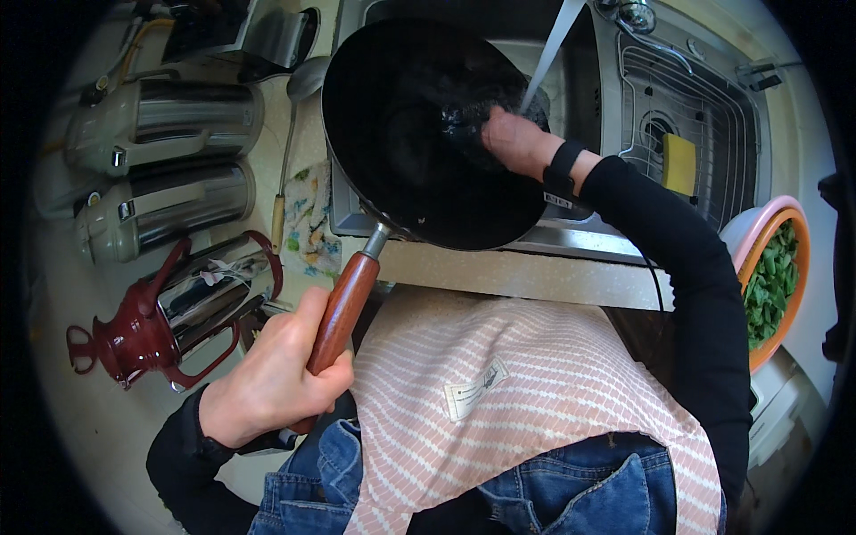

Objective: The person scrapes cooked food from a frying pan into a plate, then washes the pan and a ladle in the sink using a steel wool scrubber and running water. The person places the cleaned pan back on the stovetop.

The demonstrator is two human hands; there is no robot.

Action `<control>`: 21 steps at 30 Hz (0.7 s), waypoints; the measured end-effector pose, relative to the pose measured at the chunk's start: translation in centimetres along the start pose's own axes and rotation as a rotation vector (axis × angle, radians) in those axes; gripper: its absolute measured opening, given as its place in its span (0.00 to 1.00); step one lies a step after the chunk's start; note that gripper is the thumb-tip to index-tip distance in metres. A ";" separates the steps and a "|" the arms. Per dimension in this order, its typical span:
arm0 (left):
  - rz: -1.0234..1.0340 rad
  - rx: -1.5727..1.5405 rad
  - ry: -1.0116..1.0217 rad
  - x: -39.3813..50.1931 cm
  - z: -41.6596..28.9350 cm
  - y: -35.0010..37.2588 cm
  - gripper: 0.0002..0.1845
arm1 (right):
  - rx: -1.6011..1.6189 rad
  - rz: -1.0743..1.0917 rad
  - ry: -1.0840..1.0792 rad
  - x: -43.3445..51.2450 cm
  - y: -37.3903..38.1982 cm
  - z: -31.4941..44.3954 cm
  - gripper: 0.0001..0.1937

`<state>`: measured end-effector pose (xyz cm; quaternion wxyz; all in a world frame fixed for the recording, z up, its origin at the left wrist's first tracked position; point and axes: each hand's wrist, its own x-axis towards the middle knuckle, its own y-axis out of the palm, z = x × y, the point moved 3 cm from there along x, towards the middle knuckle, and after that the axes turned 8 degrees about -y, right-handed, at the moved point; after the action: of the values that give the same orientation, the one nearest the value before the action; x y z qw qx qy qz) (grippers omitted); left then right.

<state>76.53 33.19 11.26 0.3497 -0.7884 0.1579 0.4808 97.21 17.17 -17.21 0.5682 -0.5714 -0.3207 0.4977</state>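
A black wok is held over the sink basin, tilted, its wooden handle toward me. My left hand grips that handle. Inside the wok, near its right side, is my right hand, with the fingers curled down toward the wet surface. Dark, glistening texture shows beside the fingertips; whether it is a scrubber or just splashing water I cannot tell. A stream of tap water falls right beside my right hand.
Right of the sink basin, a wire drying rack carries a yellow sponge. Leafy greens fill an orange basket on the right. On the left lie a ladle, a patterned cloth, two metallic flasks and a red thermos.
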 end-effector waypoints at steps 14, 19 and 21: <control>0.038 -0.061 -0.094 1.2 -0.6 -0.4 0.23 | 1.073 -0.249 -0.207 2.8 -7.0 6.8 0.16; -0.021 0.032 0.006 1.9 -0.5 -0.3 0.22 | 0.842 -0.788 0.144 9.5 -8.7 2.0 0.16; -0.066 0.105 0.117 2.5 -0.8 -0.3 0.22 | 0.754 -0.865 0.397 10.7 -7.8 -0.5 0.15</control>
<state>78.42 33.03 9.43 0.3964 -0.8004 0.1772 0.4134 102.42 28.11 -11.90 0.9312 -0.2304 -0.2133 0.1850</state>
